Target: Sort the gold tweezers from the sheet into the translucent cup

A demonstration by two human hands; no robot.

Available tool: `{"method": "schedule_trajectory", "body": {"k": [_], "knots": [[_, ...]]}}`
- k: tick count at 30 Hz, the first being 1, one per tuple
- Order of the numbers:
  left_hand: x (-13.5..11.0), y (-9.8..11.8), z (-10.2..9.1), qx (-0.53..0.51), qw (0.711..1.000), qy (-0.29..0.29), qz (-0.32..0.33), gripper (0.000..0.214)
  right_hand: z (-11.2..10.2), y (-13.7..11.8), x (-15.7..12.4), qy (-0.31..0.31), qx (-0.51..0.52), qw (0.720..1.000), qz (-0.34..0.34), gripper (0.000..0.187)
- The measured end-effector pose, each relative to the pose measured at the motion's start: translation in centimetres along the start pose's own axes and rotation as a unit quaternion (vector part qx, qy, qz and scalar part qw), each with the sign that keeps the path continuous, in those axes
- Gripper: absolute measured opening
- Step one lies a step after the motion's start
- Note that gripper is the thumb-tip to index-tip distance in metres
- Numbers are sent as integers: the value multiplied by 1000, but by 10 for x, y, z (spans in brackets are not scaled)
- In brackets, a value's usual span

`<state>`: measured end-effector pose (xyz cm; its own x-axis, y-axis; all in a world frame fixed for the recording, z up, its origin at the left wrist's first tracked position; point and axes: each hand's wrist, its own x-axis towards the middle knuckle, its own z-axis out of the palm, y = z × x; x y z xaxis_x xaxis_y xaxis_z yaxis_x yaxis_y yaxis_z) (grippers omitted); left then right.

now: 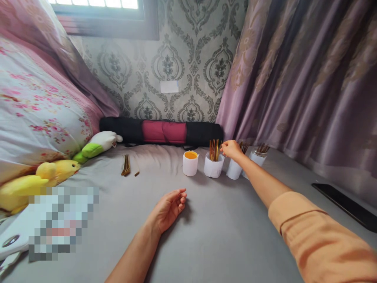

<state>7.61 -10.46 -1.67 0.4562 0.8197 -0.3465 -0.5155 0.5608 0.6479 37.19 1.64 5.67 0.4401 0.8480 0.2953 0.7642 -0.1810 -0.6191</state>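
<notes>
My right hand (231, 149) reaches forward, its fingers pinched over a white cup of brown sticks (213, 163); I cannot tell whether a stick is in the pinch. To its left stands a white cup with orange contents (190, 162). Behind my hand are another white cup (234, 169) and a glass jar of sticks (259, 154). My left hand (169, 208) rests on the grey sheet (206, 236), palm up, fingers loosely curled and apart, holding nothing. A small bundle of sticks (126, 165) lies on the sheet to the far left.
A black and maroon bolster (160, 132) lies along the patterned wall. Yellow (38, 179) and green-white (98, 144) plush toys sit at the left by a floral pillow (35, 106). A purple curtain (309, 78) hangs on the right, and a dark flat object (344, 204) lies below it.
</notes>
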Motion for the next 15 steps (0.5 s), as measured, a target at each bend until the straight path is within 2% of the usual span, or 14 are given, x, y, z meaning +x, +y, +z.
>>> {"method": "schedule_trajectory", "body": {"k": [15], "knots": [[-1, -1, -1, -6, 1000, -7, 2, 17, -16, -15, -15, -9, 24, 999, 29, 14]]}}
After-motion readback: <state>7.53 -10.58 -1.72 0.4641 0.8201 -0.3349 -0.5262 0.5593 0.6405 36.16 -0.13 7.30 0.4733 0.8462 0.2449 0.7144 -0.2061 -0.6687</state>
